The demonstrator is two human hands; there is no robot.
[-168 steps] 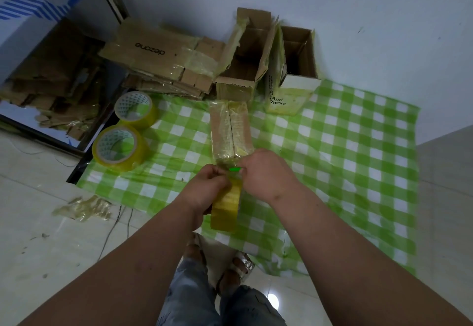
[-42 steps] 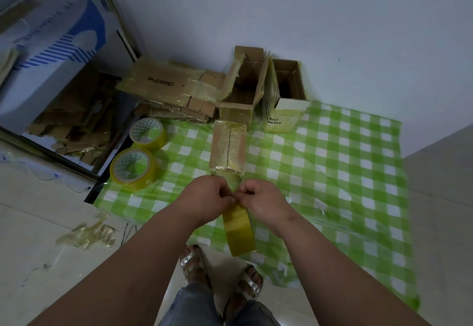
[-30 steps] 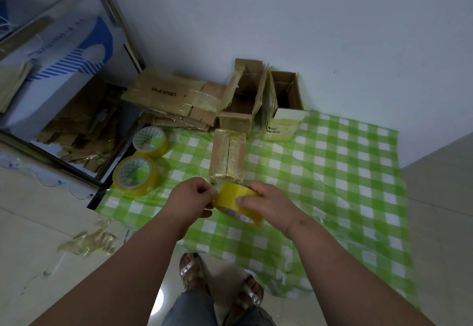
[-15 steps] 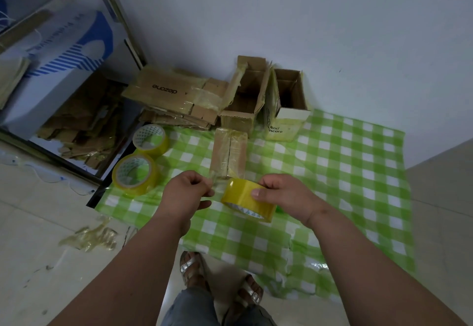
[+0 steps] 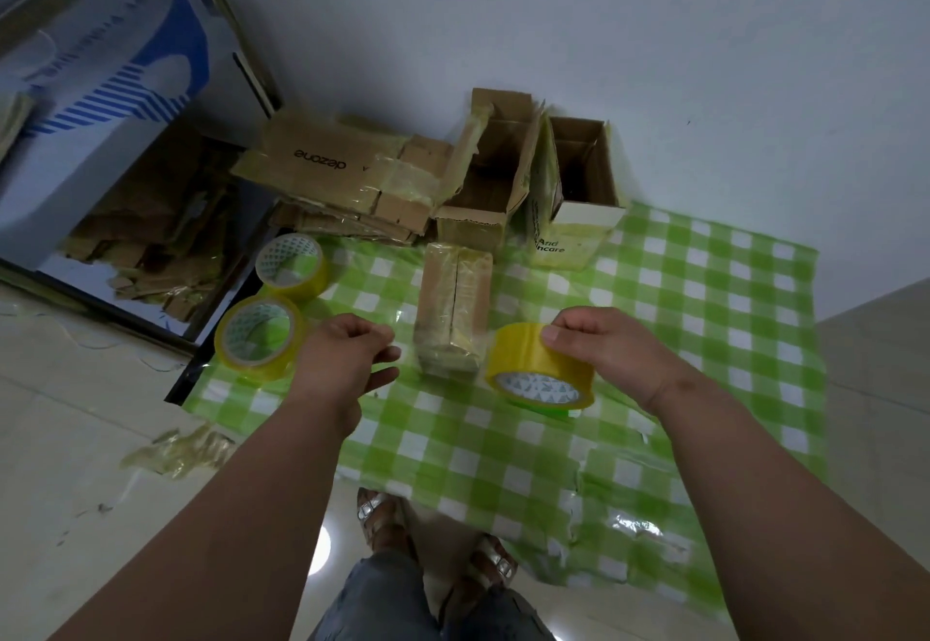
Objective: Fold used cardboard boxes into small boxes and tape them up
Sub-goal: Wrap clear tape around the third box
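A small closed cardboard box (image 5: 455, 305), wrapped in clear tape, lies on the green checked cloth (image 5: 704, 318). My right hand (image 5: 599, 353) grips a yellow tape roll (image 5: 536, 368) just right of the box's near end. My left hand (image 5: 347, 363) hovers left of the box, its fingers curled and pinching the free end of the tape. A faint clear strip runs from that hand across the near end of the box to the roll.
Two more yellow tape rolls (image 5: 292, 265) (image 5: 259, 338) sit at the cloth's left edge. Two open boxes (image 5: 490, 177) (image 5: 578, 187) and flattened cardboard (image 5: 342, 172) stand against the wall. Crumpled tape (image 5: 181, 449) lies on the floor. My sandalled feet (image 5: 382, 519) are at the cloth's near edge.
My hands have drawn apart: the right one carried the roll to the right of the box, the left one moved left with the tape end, pulling out a strip.
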